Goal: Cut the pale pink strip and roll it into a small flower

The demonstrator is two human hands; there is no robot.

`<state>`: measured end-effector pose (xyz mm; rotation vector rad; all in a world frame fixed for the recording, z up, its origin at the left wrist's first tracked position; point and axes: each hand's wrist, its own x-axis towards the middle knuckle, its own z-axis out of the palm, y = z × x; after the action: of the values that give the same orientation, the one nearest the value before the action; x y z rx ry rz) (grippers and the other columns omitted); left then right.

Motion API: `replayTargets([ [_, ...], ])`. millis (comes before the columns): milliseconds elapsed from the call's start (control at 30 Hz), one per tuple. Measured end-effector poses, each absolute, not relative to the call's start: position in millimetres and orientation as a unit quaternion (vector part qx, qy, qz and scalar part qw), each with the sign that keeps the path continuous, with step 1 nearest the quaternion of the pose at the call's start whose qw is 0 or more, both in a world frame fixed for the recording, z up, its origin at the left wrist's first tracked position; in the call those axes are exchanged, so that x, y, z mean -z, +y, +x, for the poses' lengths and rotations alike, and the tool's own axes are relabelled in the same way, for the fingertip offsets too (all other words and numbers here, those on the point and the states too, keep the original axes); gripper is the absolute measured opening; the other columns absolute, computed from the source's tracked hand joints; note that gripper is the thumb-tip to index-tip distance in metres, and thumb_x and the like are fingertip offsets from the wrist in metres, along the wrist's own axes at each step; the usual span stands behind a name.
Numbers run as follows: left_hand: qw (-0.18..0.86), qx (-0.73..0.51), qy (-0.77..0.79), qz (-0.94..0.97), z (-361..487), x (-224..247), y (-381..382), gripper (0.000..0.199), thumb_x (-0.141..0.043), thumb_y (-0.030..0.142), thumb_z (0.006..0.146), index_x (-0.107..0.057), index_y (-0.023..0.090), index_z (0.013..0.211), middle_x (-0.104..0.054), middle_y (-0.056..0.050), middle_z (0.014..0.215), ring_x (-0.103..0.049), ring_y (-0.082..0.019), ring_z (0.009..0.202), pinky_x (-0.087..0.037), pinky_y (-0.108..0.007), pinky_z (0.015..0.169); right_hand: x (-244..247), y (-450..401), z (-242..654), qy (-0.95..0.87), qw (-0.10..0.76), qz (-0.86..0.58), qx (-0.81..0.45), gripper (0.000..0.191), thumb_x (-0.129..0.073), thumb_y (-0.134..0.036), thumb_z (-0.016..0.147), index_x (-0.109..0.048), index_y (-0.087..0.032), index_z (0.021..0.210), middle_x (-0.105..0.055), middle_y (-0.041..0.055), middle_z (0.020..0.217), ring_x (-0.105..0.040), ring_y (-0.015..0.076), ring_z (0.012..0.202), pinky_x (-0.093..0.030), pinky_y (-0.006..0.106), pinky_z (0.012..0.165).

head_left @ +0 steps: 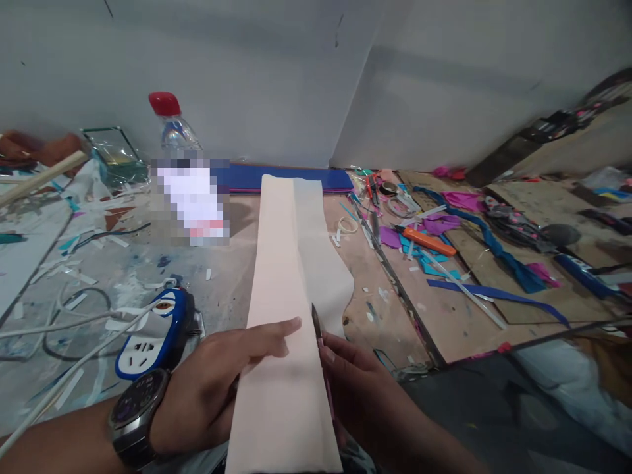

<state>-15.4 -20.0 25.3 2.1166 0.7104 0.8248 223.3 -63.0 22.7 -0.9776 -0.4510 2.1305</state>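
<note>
A long pale pink sheet [279, 283] lies lengthwise over the table, its folded whitish part [323, 270] curling out on the right. My left hand [212, 375] rests on the sheet from the left, index finger stretched across it and thumb near the left edge. At the sheet's right edge, my right hand [353, 375] is closed around a slim tool with a dark pointed blade [316, 322]. The blade tip touches the line where the pink and whitish parts meet. The tool's lower part is mostly hidden by my fingers and the sheet.
A blue-and-white power strip [155, 332] with white cables sits left. Behind it stand a red-capped bottle [165, 105] and a blurred bright screen [192, 197]. A blue stack [241, 178] lies at the back. Right are an orange cutter [429, 241], a tape roll [347, 225] and colored scraps.
</note>
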Motion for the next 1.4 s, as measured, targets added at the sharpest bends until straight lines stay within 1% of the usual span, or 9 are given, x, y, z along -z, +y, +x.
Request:
replayTargets([
  [167, 0.326, -0.319, 0.23, 0.859, -15.6, -22.9, -21.7, 0.054, -0.061, 0.015, 0.087, -0.046, 0.028, 0.137, -0.055, -0.011, 0.152, -0.069, -0.023, 0.122, -0.061, -0.032, 0.093, -23.1, -61.4, 222.7, -0.161, 0.386, -0.387, -0.822, 0.038, -0.074, -0.04, 0.091, -0.065, -0.017, 0.119, -0.065, -0.0009, 0.069, -0.061, 0.0108, 0.049, -0.042, 0.018, 0.04],
  [300, 0.297, -0.296, 0.214, 0.882, -17.8, -21.3, -22.7, 0.053, -0.058, 0.016, 0.089, -0.045, 0.025, 0.139, -0.053, -0.014, 0.154, -0.07, -0.024, 0.119, -0.061, -0.033, 0.089, -27.5, -59.3, 221.6, -0.133, 0.387, -0.415, -0.813, 0.038, -0.078, -0.042, 0.087, -0.068, -0.018, 0.114, -0.062, -0.0038, 0.062, -0.05, 0.008, 0.04, -0.034, 0.016, 0.033],
  [400, 0.293, -0.292, 0.212, 0.885, -18.5, -21.1, -22.7, 0.051, -0.055, 0.017, 0.09, -0.045, 0.025, 0.14, -0.051, -0.014, 0.155, -0.069, -0.024, 0.12, -0.061, -0.034, 0.089, -33.4, -57.9, 219.8, -0.098, 0.408, -0.426, -0.801, 0.031, -0.084, -0.038, 0.081, -0.071, -0.019, 0.102, -0.061, -0.0052, 0.059, -0.048, 0.0058, 0.041, -0.039, 0.015, 0.039],
  [567, 0.288, -0.286, 0.222, 0.887, -17.9, -19.9, -22.2, 0.053, -0.056, 0.018, 0.09, -0.044, 0.026, 0.14, -0.053, -0.013, 0.153, -0.068, -0.025, 0.123, -0.059, -0.034, 0.093, -41.6, -56.9, 218.2, -0.101, 0.436, -0.409, -0.796, 0.024, -0.088, -0.034, 0.077, -0.074, -0.018, 0.089, -0.061, -0.0044, 0.058, -0.048, 0.0045, 0.045, -0.043, 0.014, 0.046],
  [733, 0.289, -0.29, 0.214, 0.887, -18.5, -16.3, -23.3, 0.052, -0.055, 0.02, 0.091, -0.045, 0.026, 0.142, -0.051, -0.014, 0.155, -0.067, -0.025, 0.124, -0.059, -0.035, 0.093, -41.4, -56.6, 220.1, -0.108, 0.438, -0.396, -0.8, 0.022, -0.087, -0.035, 0.078, -0.076, -0.018, 0.088, -0.06, -0.0045, 0.054, -0.047, 0.005, 0.043, -0.044, 0.014, 0.046],
  [933, 0.247, -0.274, 0.198, 0.908, -17.3, -22.1, -21.0, 0.042, -0.051, 0.017, 0.093, -0.048, 0.021, 0.134, -0.052, -0.016, 0.154, -0.066, -0.024, 0.126, -0.059, -0.035, 0.089, -39.1, -55.9, 223.3, -0.105, 0.435, -0.38, -0.81, 0.024, -0.088, -0.035, 0.078, -0.076, -0.017, 0.09, -0.067, -0.0017, 0.061, -0.058, 0.0077, 0.044, -0.046, 0.016, 0.045],
  [1133, 0.236, -0.261, 0.18, 0.919, -16.1, -26.4, -18.5, 0.041, -0.048, 0.016, 0.093, -0.049, 0.019, 0.133, -0.054, -0.016, 0.152, -0.064, -0.022, 0.128, -0.059, -0.035, 0.088, -36.2, -57.6, 229.7, -0.132, 0.416, -0.392, -0.81, 0.029, -0.082, -0.041, 0.083, -0.072, -0.014, 0.085, -0.064, -0.0012, 0.054, -0.055, 0.0082, 0.037, -0.039, 0.016, 0.038],
  [1300, 0.238, -0.252, 0.182, 0.92, -14.7, -26.2, -17.4, 0.039, -0.046, 0.013, 0.094, -0.05, 0.019, 0.132, -0.054, -0.015, 0.152, -0.066, -0.022, 0.125, -0.059, -0.035, 0.088, -37.5, -55.3, 231.4, -0.147, 0.414, -0.41, -0.8, 0.032, -0.084, -0.043, 0.081, -0.069, -0.014, 0.081, -0.063, -0.0019, 0.052, -0.056, 0.0078, 0.038, -0.039, 0.015, 0.04],
  [1400, 0.231, -0.254, 0.182, 0.922, -14.1, -26.1, -17.1, 0.036, -0.046, 0.012, 0.094, -0.051, 0.018, 0.129, -0.057, -0.014, 0.15, -0.068, -0.022, 0.122, -0.059, -0.034, 0.087, -35.0, -54.8, 233.7, -0.161, 0.403, -0.422, -0.796, 0.033, -0.081, -0.044, 0.084, -0.069, -0.014, 0.083, -0.061, -0.0023, 0.05, -0.056, 0.0082, 0.038, -0.036, 0.015, 0.039],
])
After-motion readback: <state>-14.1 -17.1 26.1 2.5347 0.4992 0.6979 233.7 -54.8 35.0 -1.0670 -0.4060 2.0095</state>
